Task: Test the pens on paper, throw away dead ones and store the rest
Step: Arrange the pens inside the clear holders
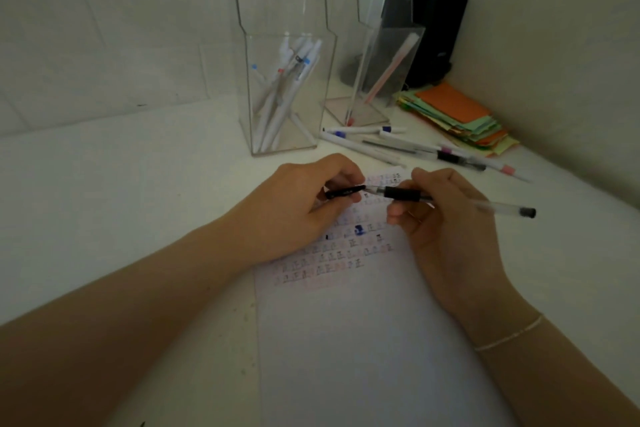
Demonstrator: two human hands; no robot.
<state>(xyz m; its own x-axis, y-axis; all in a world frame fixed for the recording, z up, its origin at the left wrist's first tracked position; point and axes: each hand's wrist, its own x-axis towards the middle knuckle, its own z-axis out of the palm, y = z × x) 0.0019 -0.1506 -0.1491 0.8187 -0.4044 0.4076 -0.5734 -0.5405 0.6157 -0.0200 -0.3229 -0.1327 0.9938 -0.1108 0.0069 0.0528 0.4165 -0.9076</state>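
Note:
My right hand [446, 222] holds a clear pen with a black grip [498, 207] level above the paper [363, 340], its tip pointing left. My left hand [304, 204] pinches the black pen cap [341, 192] right at that tip; whether cap and tip touch I cannot tell. The paper's upper part carries rows of small ink marks in blue, black and pink. Several loose pens [398, 146] lie on the table behind my hands. A clear holder [287, 94] at the back contains several white pens. A second clear holder [377, 80] to its right has one pink pen.
A stack of coloured paper slips [460, 118], orange and green, lies at the back right against the wall. Two dark objects [436, 31] stand in the corner behind the holders. The white table [121, 191] meets walls at the back and right.

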